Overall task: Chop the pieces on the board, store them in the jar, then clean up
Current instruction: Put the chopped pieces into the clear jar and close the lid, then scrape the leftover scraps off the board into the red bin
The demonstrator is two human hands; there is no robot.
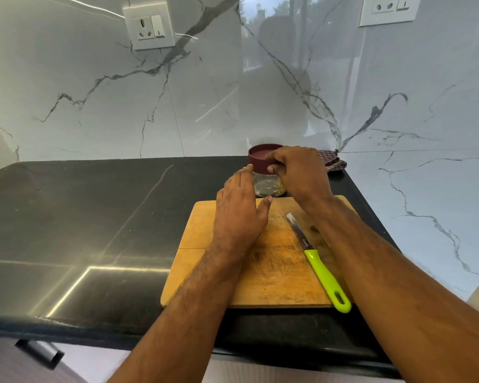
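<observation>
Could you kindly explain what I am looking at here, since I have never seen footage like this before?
No machine here: a person wears a camera on the head, looking down at their own bare hands. On the dark counter lies a wooden cutting board with a green-handled knife resting on it. Behind the board stands a small clear jar with a maroon lid. The right hand has its grip on the lid; the left hand is open beside the jar. A checked cloth lies behind.

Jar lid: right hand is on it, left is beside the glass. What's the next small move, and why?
Probably close the left hand on the jar to steady it while the right hand turns the maroon lid. The left hand looks open beside the glass, and the knife lies idle on the board.
</observation>
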